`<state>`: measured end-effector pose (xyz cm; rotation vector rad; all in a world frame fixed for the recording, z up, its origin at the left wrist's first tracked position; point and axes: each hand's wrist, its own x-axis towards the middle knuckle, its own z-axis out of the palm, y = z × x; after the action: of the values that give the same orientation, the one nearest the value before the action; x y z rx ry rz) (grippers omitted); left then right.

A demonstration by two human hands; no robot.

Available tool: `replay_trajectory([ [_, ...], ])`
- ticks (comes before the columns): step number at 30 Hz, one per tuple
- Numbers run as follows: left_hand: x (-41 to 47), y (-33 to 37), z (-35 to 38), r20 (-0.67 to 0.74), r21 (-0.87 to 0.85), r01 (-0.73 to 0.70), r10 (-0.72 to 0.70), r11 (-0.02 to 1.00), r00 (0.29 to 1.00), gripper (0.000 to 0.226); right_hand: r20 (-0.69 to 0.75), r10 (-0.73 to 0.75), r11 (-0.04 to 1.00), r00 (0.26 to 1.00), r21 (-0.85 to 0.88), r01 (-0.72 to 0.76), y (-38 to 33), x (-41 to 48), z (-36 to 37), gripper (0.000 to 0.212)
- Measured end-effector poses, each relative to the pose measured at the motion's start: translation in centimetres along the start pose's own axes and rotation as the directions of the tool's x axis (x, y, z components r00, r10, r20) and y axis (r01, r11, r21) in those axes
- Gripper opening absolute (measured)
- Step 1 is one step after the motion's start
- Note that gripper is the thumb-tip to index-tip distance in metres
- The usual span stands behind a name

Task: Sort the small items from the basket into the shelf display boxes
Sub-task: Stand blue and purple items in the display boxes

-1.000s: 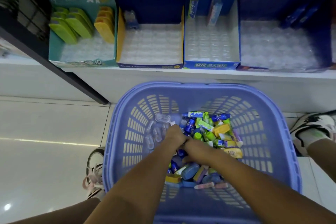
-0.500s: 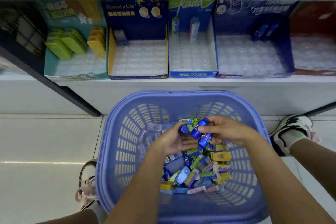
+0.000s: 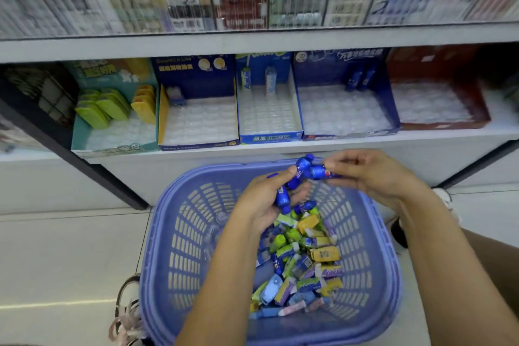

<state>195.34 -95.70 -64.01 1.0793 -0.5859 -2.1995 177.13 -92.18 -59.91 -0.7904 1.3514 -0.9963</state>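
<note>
A lilac plastic basket (image 3: pixel 179 239) stands on the floor below the shelf, holding several small blue, green, yellow and purple items (image 3: pixel 303 264). Over its far rim, my left hand (image 3: pixel 261 205) holds several small blue bottles (image 3: pixel 282 196). My right hand (image 3: pixel 368 174) pinches another blue bottle (image 3: pixel 318 172) that touches the ones in the left hand. On the shelf stand the display boxes: a teal box (image 3: pixel 112 146), a dark blue and yellow box (image 3: pixel 196 143), a narrow blue box (image 3: pixel 269 137), a wide dark blue box (image 3: pixel 348 133) with two blue bottles (image 3: pixel 359 78) at its back, and a red box (image 3: pixel 438 123).
An upper shelf (image 3: pixel 252 42) carries blurred hanging packs. A dark slanted post (image 3: pixel 84 166) runs down at left. Shoes (image 3: pixel 129 317) show beside the basket on the pale tiled floor.
Both hands have risen out of the basket with the blue bottles, up to its far rim. The view has tilted up and now shows the upper shelf.
</note>
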Motion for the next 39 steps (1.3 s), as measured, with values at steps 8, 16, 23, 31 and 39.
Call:
replay_trajectory([
  [8,1.1,0.0,5.7,-0.021,-0.196,-0.146,0.144,0.97,0.989,0.014,-0.311,-0.295,0.955,0.903,-0.064,0.29,0.4,-0.4,-0.8,0.016],
  [16,4.2,2.3,9.6,0.001,0.065,-0.3,0.301,0.952,0.954,0.013,-0.106,-0.476,0.761,0.873,-0.548,0.348,-4.4,1.9,-5.7,0.033],
  [23,7.4,2.8,10.5,-0.186,0.384,-0.285,0.376,0.878,0.907,0.013,-0.113,-0.612,0.475,0.783,-0.844,0.25,-9.0,9.8,-9.4,0.037],
  [31,8.1,2.4,9.2,-0.199,0.257,-0.243,0.297,0.935,0.934,0.013,-0.009,-0.509,0.292,0.861,-0.943,0.163,-10.4,14.3,-9.7,0.029],
  [39,8.5,2.6,8.7,-0.17,0.205,-0.229,0.265,0.952,0.949,0.018,-0.003,-0.384,0.145,0.923,-0.988,0.057,-11.0,16.7,-9.4,0.039],
])
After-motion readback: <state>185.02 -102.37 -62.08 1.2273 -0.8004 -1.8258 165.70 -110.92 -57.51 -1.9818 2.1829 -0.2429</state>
